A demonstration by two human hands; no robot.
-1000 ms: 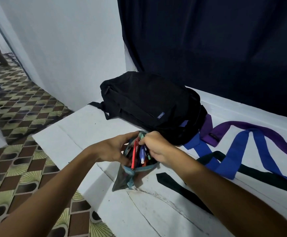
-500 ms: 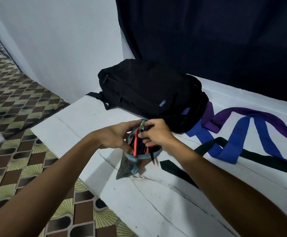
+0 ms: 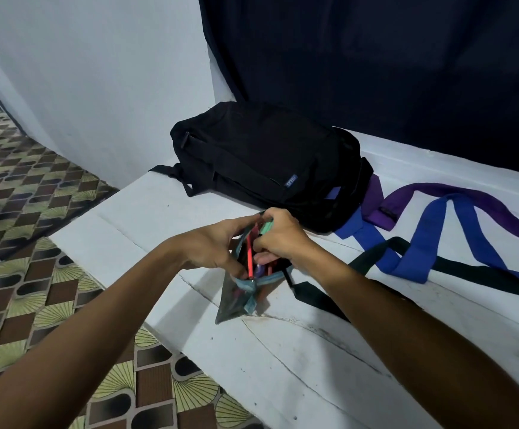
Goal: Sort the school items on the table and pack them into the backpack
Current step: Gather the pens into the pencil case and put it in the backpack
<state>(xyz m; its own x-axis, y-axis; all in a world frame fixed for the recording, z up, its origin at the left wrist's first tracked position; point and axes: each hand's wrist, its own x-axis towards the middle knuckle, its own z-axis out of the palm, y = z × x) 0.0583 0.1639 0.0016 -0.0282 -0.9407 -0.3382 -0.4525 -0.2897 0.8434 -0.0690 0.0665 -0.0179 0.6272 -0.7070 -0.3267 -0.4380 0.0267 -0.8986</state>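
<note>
A teal-edged see-through pencil pouch [image 3: 236, 301] stands open on the white table [image 3: 283, 360], with a red pen [image 3: 249, 258] and other pens sticking out of its mouth. My left hand [image 3: 211, 246] grips the pouch's left rim. My right hand [image 3: 283, 239] pinches the right rim, its thumb among the pens. A black backpack [image 3: 267, 162] lies on its side just behind my hands, its zips looking shut.
Blue [image 3: 419, 243], purple [image 3: 456, 199] and black [image 3: 323, 301] cloth straps trail over the table to the right. A dark curtain [image 3: 376, 57] hangs behind. The table's left edge drops to a patterned tiled floor [image 3: 29, 274].
Both hands stay on the pouch; the right hand has shifted from reaching among the pens to gripping the rim. The view has tilted slightly.
</note>
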